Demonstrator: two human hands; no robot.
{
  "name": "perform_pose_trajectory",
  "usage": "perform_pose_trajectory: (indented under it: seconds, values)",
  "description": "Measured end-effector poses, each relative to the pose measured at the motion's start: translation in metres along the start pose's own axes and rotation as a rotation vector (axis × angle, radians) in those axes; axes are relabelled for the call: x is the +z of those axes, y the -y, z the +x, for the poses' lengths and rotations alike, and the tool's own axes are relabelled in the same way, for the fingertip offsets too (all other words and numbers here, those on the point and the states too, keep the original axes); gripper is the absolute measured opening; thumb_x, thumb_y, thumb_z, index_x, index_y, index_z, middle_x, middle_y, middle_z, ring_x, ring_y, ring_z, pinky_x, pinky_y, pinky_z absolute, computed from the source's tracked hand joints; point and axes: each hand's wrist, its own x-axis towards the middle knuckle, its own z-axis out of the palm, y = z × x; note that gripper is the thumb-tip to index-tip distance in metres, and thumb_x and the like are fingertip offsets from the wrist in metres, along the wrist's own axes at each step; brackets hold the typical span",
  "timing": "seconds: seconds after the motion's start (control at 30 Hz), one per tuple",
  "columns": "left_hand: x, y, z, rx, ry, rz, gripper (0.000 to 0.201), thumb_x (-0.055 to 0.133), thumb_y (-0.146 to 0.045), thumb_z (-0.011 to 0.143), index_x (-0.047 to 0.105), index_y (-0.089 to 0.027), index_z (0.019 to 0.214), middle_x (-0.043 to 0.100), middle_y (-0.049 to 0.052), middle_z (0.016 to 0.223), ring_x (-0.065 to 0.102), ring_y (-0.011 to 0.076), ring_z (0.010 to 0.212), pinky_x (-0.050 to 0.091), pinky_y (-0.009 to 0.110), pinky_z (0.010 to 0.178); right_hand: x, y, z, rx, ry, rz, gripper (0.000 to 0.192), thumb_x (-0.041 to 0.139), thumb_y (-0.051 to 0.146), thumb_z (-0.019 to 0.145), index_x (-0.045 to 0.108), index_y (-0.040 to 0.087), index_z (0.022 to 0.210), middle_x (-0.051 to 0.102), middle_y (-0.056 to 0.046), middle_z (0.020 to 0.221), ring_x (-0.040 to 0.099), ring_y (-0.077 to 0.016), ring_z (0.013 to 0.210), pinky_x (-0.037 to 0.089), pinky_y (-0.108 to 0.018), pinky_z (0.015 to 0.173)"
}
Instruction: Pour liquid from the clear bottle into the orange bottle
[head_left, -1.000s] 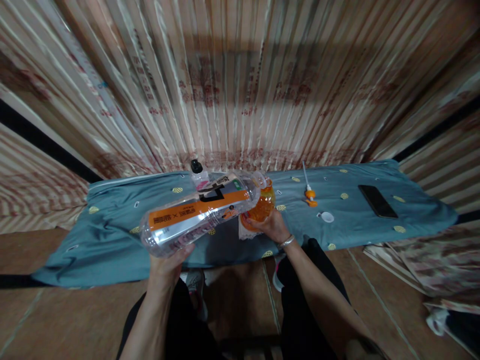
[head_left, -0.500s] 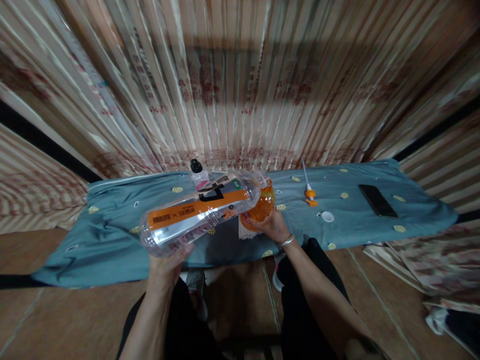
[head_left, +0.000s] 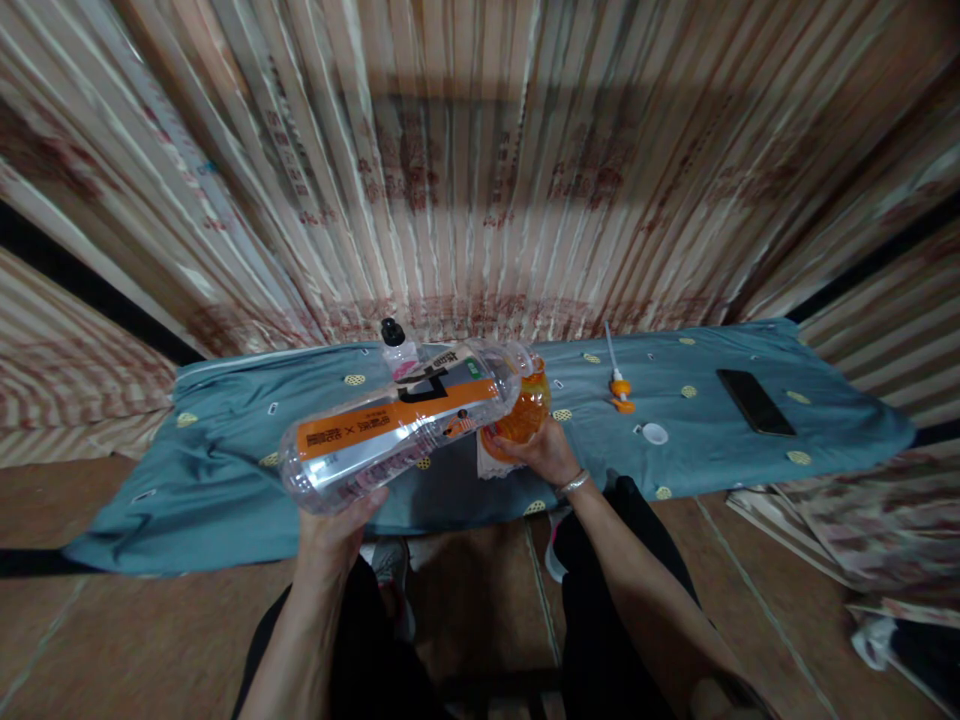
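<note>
My left hand (head_left: 336, 525) grips a large clear plastic drink bottle (head_left: 405, 425) with an orange and silver label near its base. The bottle is tilted, its uncapped-looking neck pointing right at the mouth of a smaller bottle of orange liquid (head_left: 523, 412). Around that orange bottle my right hand (head_left: 546, 452) is closed, steadying it on a small whitish stack (head_left: 495, 464), perhaps tissues. Whether liquid is flowing between the two mouths I cannot tell. An orange pump top (head_left: 621, 392) with a clear tube lies to the right, near a white cap (head_left: 655, 433).
A teal cloth with yellow prints (head_left: 225, 450) covers the long surface. Behind the large bottle stands a small clear bottle with a black top (head_left: 391, 333). A black phone (head_left: 754, 402) lies at the right. Striped curtains (head_left: 465, 180) hang close behind and at both sides.
</note>
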Motion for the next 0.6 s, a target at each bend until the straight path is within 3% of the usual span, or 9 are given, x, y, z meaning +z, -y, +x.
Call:
perform_pose_trajectory:
  seconds: [0.13, 0.2, 0.3, 0.6]
  values:
    - [0.002, -0.006, 0.000, -0.003, 0.006, 0.038, 0.078, 0.103, -0.044, 0.048, 0.074, -0.025, 0.118, 0.076, 0.011, 0.117, 0.071, 0.0393, 0.119, 0.055, 0.059, 0.111, -0.001, 0.002, -0.001, -0.007, -0.004, -0.018, 0.049, 0.096, 0.039, 0.065, 0.077, 0.022, 0.108, 0.086, -0.009, 0.110, 0.083, -0.0335, 0.102, 0.069, -0.046, 0.096]
    - [0.005, -0.013, -0.002, -0.063, 0.068, 0.048, 0.077, 0.104, -0.039, 0.050, 0.074, -0.026, 0.119, 0.076, 0.010, 0.118, 0.070, 0.0391, 0.122, 0.053, 0.060, 0.113, 0.000, 0.003, -0.001, -0.007, -0.009, -0.025, 0.049, 0.095, 0.040, 0.065, 0.077, 0.022, 0.107, 0.087, -0.009, 0.108, 0.084, -0.0338, 0.102, 0.070, -0.046, 0.095]
    - [0.010, -0.020, -0.005, -0.057, 0.027, 0.022, 0.076, 0.105, -0.041, 0.050, 0.074, -0.023, 0.117, 0.076, 0.009, 0.117, 0.068, 0.0378, 0.126, 0.052, 0.056, 0.115, 0.000, 0.004, 0.000, -0.010, -0.006, -0.011, 0.049, 0.095, 0.040, 0.065, 0.076, 0.023, 0.107, 0.087, -0.008, 0.108, 0.084, -0.0336, 0.101, 0.070, -0.046, 0.094]
    - [0.001, -0.011, 0.001, -0.063, 0.042, 0.009, 0.077, 0.105, -0.037, 0.045, 0.074, -0.023, 0.114, 0.076, 0.010, 0.115, 0.070, 0.0382, 0.122, 0.055, 0.055, 0.111, 0.001, -0.002, 0.000, -0.011, 0.013, -0.003, 0.049, 0.095, 0.034, 0.068, 0.076, 0.022, 0.112, 0.086, -0.010, 0.112, 0.082, -0.0343, 0.105, 0.069, -0.048, 0.097]
